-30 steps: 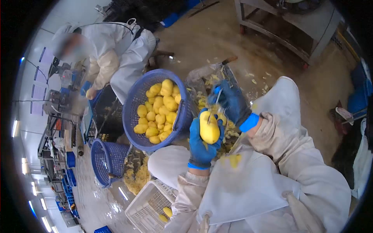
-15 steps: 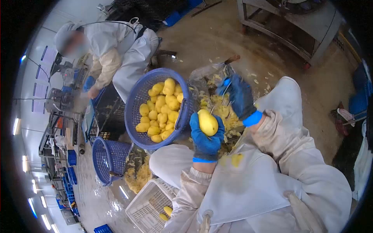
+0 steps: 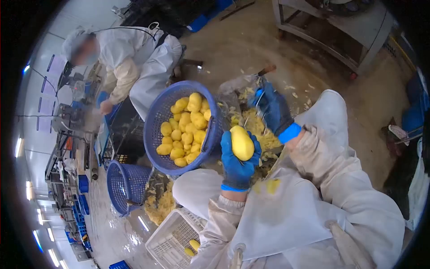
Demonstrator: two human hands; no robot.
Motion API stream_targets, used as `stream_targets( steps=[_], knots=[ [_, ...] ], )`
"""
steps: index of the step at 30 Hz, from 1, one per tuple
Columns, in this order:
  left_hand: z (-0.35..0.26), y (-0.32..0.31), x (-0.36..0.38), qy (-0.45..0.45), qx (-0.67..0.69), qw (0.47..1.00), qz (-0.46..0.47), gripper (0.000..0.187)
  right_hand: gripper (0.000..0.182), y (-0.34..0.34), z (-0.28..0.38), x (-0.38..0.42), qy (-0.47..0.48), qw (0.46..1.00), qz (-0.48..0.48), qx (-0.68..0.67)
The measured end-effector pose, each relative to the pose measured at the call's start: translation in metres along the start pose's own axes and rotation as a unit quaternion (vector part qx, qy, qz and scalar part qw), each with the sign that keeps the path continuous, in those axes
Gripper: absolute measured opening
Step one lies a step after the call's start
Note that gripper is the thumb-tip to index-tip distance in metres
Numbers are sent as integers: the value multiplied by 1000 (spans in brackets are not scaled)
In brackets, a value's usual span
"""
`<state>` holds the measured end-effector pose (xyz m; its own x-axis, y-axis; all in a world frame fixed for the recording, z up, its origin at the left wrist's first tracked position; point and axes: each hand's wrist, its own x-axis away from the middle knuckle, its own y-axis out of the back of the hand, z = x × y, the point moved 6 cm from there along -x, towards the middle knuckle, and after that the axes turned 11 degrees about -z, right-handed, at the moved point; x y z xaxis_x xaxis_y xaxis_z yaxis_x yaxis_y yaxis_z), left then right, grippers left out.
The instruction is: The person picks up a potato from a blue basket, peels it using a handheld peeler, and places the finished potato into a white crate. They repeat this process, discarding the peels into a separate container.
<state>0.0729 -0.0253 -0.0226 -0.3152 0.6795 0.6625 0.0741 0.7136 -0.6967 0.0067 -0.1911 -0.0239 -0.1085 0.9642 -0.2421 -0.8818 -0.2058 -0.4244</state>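
In a blue glove, my left hand is wrapped round the lower part of a smooth yellow peeled potato. My right hand, also gloved in blue, is closed on a peeler whose blue handle and thin metal frame show in part. The peeler is above and to the right of the potato, apart from it. Just left of my left hand stands a round blue plastic basket with many yellow potatoes in it. Yellow peelings lie in a heap beneath my right hand.
A second blue basket and a white crate holding a few potatoes stand at lower left. More peelings lie between them. A co-worker bends at upper left. A metal stand is at upper right on the wet floor.
The potato in my left hand has shifted slightly and stands a little more upright. My right hand with the peeler has moved slightly downward. The basket of potatoes looks the same.
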Motion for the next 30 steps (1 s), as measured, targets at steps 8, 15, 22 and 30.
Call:
stream_targets(
  steps=[8, 15, 22, 30],
  knots=[
    [3, -3, 13, -2, -44, 999, -31, 45, 29, -3, -14, 18, -275, 928, -84, -238],
    [3, 4, 9, 75, -51, 993, 79, 47, 29, 3, -7, 5, -199, 967, -69, -142],
    [8, 4, 9, 85, -82, 986, 121, 48, 30, 9, 3, -2, -12, 981, -51, 189],
    [3, 16, 1, 4, -159, 987, 28, 46, 21, -8, 0, 15, -186, 982, -37, 12]
  ],
)
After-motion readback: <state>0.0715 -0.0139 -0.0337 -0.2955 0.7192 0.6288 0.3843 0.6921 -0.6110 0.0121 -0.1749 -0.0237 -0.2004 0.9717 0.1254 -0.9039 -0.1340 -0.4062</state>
